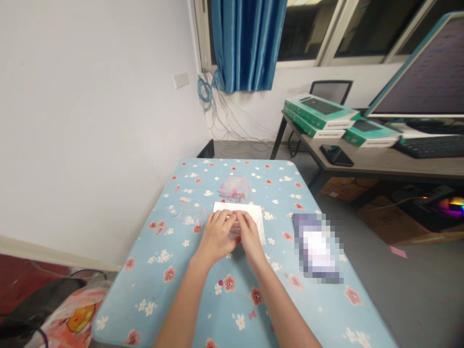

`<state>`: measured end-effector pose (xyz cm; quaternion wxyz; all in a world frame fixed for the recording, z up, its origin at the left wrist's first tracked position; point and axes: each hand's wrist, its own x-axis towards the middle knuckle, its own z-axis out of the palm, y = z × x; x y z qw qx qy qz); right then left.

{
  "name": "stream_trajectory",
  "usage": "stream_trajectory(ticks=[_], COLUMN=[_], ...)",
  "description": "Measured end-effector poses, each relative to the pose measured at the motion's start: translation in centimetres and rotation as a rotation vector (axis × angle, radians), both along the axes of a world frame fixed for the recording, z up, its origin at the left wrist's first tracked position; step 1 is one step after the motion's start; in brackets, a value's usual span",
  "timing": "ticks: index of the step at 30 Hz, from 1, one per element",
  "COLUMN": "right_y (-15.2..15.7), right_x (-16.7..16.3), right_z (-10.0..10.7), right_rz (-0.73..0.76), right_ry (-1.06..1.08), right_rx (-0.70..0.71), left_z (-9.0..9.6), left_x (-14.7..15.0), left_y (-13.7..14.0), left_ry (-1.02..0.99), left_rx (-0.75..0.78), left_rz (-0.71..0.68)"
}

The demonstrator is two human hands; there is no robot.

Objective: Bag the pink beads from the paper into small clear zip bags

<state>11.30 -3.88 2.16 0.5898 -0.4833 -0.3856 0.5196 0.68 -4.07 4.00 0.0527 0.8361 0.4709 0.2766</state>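
At mid-frame, our left hand (217, 234) and right hand (249, 232) pinch something small and clear, contents indistinct, over the white card (258, 215); it seems light, flimsy, best gripped at its edges.

both hands (232, 232) meeting, white sheet (258, 216)

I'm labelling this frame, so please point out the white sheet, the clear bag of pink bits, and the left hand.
white sheet (255, 212): head view, bare right part.
clear bag of pink bits (235, 188): head view, middle.
left hand (216, 236): head view, back of hand.
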Motion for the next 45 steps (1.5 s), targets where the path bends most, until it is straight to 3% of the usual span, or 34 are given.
stream_trajectory(ticks=[11, 18, 25, 34, 45], right_y=[0.7, 1.0, 1.2, 1.3, 1.7], right_x=[0.3, 1.0, 1.6, 1.5, 2.0], right_z=[-1.6, -1.6, -1.1, -0.6, -1.6], right_rz=[-0.139, -0.234, -0.309, -0.2, -0.191], right_ry=[0.048, 0.061, 0.236, 0.566, 0.589], right_rx=[-0.053, -0.019, -0.092, -0.282, -0.282], left_z=[-0.2, -0.4, -0.3, 0.5, 0.4], left_x=[-0.6, -0.9, -1.3, -0.5, -0.4], left_y=[0.2, 0.3, 0.4, -0.2, -0.2], left_ry=[0.026, 0.061, -0.054, -0.402, -0.387], left_rx=[-0.031, -0.049, -0.013, -0.032, -0.055], left_rz=[-0.017, 0.022, 0.041, -0.072, -0.113])
